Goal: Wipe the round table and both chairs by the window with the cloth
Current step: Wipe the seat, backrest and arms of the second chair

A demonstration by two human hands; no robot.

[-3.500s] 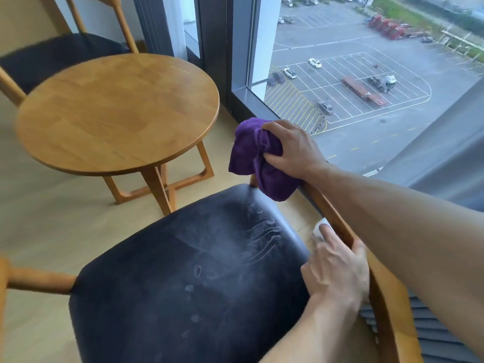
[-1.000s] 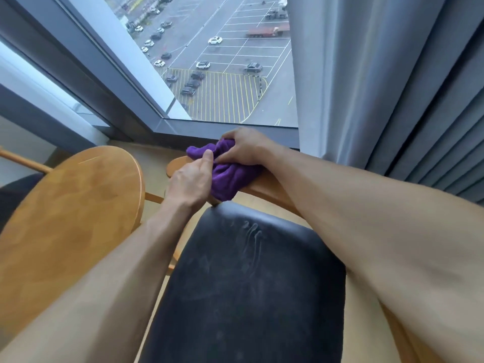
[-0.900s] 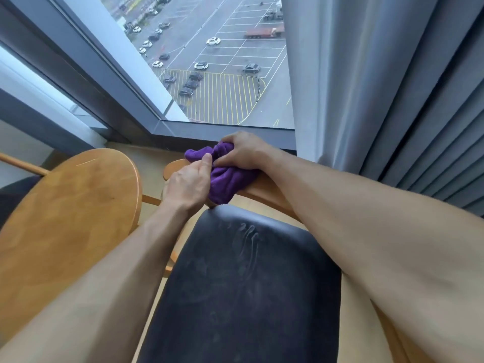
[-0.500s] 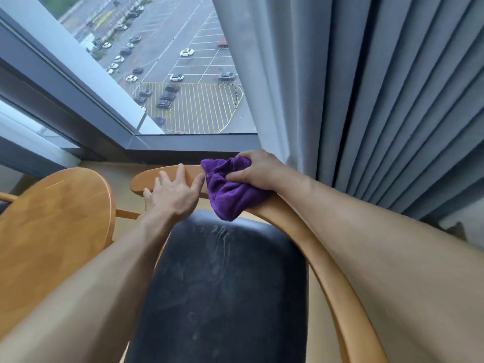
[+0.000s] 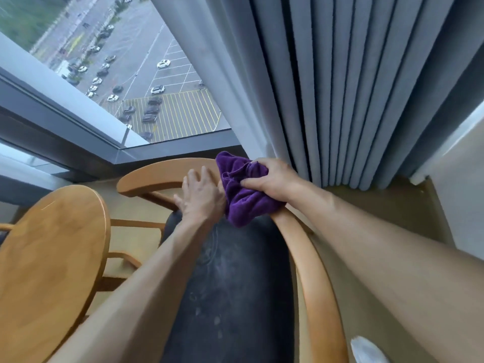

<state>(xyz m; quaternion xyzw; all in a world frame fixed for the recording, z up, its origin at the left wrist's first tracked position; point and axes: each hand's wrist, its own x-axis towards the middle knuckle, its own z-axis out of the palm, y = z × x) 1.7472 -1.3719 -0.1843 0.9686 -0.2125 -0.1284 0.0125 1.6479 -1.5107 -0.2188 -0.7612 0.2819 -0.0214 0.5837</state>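
Observation:
My right hand (image 5: 272,179) grips a bunched purple cloth (image 5: 242,199) and holds it against the curved wooden back rail (image 5: 157,175) of the near chair, at the bend where the rail turns toward me. My left hand (image 5: 201,197) lies flat with spread fingers on the same rail, just left of the cloth and touching it. The chair's dark padded seat (image 5: 235,289) below shows dusty streaks. The round wooden table (image 5: 49,260) stands at the left. Only a dark sliver of the second chair shows at the far left edge.
Grey pleated curtains (image 5: 340,87) hang right behind the chair rail. A dark window frame (image 5: 78,134) and sill run along the floor at the left, with a car park far below. A white wall edge (image 5: 461,184) stands at the right.
The cloth and my right hand have slid along the rail toward the curtain side. My left hand let go of the cloth and now lies flat on the rail. The view has turned right.

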